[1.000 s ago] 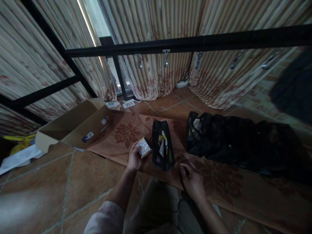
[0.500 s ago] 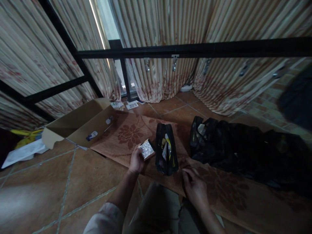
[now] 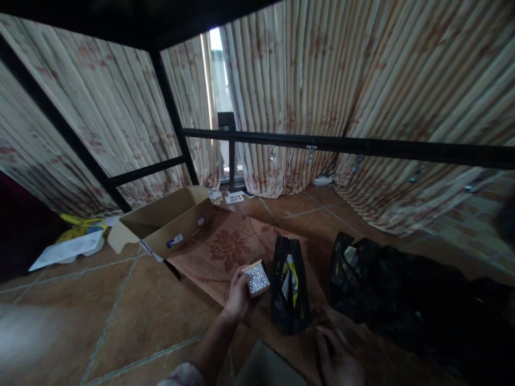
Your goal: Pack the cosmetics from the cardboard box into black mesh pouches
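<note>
In my left hand [image 3: 237, 296] is a flat, square, box-like case [image 3: 257, 279] with a glittery silver face and a gold-coloured edge. My thumb lies along its near-left side. Right beside it a small black bag [image 3: 277, 300] stands with its top open; something yellow and white shows inside. At the bag's near-right corner is my right hand [image 3: 340, 354], dark and blurred, its fingers curled together. What lies between those fingers, if anything, is hidden. Under the bag spreads a reddish-brown patterned mat [image 3: 229, 249].
An open cardboard box [image 3: 181, 230] sits at the mat's far left, a white tray [image 3: 70, 249] beyond it. A large black plastic bag [image 3: 402, 289] covers the right side. A black metal bar [image 3: 341, 143] crosses before striped curtains [image 3: 306, 80]. Papers [image 3: 235, 198] lie on the tiled floor.
The view has tilted upward, so everything sits lower in the picture. My left hand keeps the glittery case. My right hand stays by the small black bag, now nearer the bottom edge.
</note>
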Action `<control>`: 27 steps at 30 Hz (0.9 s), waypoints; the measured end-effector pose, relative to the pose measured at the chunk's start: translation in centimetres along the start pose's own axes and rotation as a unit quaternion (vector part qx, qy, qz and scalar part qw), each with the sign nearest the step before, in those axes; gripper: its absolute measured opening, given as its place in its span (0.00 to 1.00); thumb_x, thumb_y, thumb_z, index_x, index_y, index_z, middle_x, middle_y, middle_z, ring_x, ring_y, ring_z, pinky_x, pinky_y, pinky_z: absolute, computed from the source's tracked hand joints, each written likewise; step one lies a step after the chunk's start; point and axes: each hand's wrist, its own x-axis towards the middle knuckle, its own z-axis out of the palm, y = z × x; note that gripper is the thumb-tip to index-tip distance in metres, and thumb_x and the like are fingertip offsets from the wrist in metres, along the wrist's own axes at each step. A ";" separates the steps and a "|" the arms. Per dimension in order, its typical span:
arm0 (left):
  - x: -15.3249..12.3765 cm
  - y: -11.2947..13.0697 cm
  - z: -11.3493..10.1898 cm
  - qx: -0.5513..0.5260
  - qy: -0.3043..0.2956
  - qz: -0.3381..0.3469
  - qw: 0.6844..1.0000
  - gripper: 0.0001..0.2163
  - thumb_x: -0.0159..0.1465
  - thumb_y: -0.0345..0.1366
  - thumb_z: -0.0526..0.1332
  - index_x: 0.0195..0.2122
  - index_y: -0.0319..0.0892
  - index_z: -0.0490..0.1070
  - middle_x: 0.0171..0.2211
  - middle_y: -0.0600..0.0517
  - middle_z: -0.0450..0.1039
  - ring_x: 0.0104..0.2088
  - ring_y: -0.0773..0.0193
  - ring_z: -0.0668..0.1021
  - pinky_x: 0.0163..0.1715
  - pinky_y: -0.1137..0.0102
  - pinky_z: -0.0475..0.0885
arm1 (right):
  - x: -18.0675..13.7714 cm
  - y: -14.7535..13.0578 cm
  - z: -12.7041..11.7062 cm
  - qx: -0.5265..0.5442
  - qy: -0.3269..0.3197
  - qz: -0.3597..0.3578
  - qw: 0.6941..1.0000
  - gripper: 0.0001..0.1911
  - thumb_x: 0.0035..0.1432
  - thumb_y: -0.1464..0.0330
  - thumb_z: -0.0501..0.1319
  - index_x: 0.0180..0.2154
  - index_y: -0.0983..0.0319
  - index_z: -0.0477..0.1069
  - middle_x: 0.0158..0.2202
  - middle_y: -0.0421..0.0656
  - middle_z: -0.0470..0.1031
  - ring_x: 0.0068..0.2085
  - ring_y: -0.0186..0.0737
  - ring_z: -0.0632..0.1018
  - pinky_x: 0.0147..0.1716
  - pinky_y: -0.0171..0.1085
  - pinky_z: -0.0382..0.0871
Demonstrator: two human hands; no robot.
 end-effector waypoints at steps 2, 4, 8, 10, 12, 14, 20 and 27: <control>0.0 0.1 0.0 -0.005 -0.003 -0.007 1.000 0.14 0.44 0.31 0.62 0.35 0.41 0.69 0.28 0.54 0.71 0.29 0.65 0.74 0.32 0.70 0.69 | 0.2 0.9 0.4 -0.001 -0.002 -0.026 1.000 0.20 0.59 0.55 0.49 0.34 0.58 0.75 0.39 0.44 0.77 0.40 0.39 0.78 0.36 0.32 0.72; 0.0 0.2 -0.1 -0.014 -0.007 -0.015 1.000 0.14 0.44 0.31 0.62 0.35 0.41 0.69 0.28 0.53 0.71 0.30 0.64 0.75 0.32 0.69 0.69 | 0.4 1.5 0.8 -0.001 0.003 -0.029 1.000 0.21 0.59 0.54 0.49 0.33 0.58 0.75 0.38 0.45 0.77 0.40 0.39 0.78 0.35 0.32 0.73; 0.0 0.2 -0.4 -0.030 -0.003 -0.014 0.999 0.18 0.43 0.29 0.62 0.38 0.42 0.69 0.30 0.53 0.73 0.32 0.62 0.76 0.33 0.69 0.70 | 0.4 1.7 1.0 0.003 0.009 -0.025 1.000 0.21 0.59 0.54 0.49 0.34 0.57 0.75 0.39 0.44 0.77 0.37 0.38 0.79 0.33 0.31 0.73; 0.0 0.1 -0.5 -0.029 0.002 -0.015 0.999 0.20 0.43 0.29 0.62 0.39 0.42 0.69 0.30 0.53 0.73 0.32 0.62 0.76 0.33 0.69 0.70 | 0.5 1.4 1.0 0.006 0.013 -0.033 0.999 0.20 0.59 0.54 0.49 0.34 0.57 0.75 0.39 0.44 0.77 0.38 0.38 0.79 0.33 0.31 0.74; 0.1 0.0 -0.5 -0.025 0.004 -0.014 1.000 0.20 0.43 0.30 0.63 0.40 0.42 0.68 0.31 0.52 0.74 0.30 0.62 0.77 0.33 0.67 0.71 | 0.5 1.1 0.8 0.007 0.015 -0.036 0.999 0.19 0.58 0.55 0.49 0.34 0.56 0.75 0.39 0.44 0.77 0.38 0.39 0.79 0.33 0.32 0.74; 0.0 -0.1 -0.4 -0.017 0.003 -0.011 1.000 0.19 0.43 0.30 0.64 0.39 0.42 0.68 0.30 0.52 0.74 0.30 0.62 0.77 0.33 0.67 0.71 | 0.5 1.0 0.7 0.009 0.007 -0.038 0.999 0.18 0.58 0.56 0.50 0.34 0.56 0.75 0.40 0.44 0.77 0.38 0.40 0.79 0.34 0.33 0.74; -0.2 0.1 -0.1 -0.004 0.000 -0.005 1.000 0.20 0.41 0.29 0.67 0.37 0.41 0.69 0.30 0.52 0.74 0.31 0.61 0.78 0.34 0.66 0.72 | -0.5 1.4 0.6 0.013 -0.031 -0.043 0.999 0.14 0.54 0.59 0.54 0.37 0.56 0.76 0.44 0.46 0.75 0.43 0.42 0.77 0.39 0.35 0.74; -0.2 0.4 0.4 0.016 -0.013 0.002 1.000 0.22 0.41 0.33 0.72 0.38 0.41 0.68 0.31 0.51 0.75 0.32 0.60 0.79 0.34 0.66 0.73 | -1.3 0.1 -0.2 0.047 -0.038 -0.022 0.998 0.14 0.54 0.60 0.55 0.36 0.57 0.76 0.45 0.46 0.73 0.45 0.42 0.76 0.42 0.35 0.72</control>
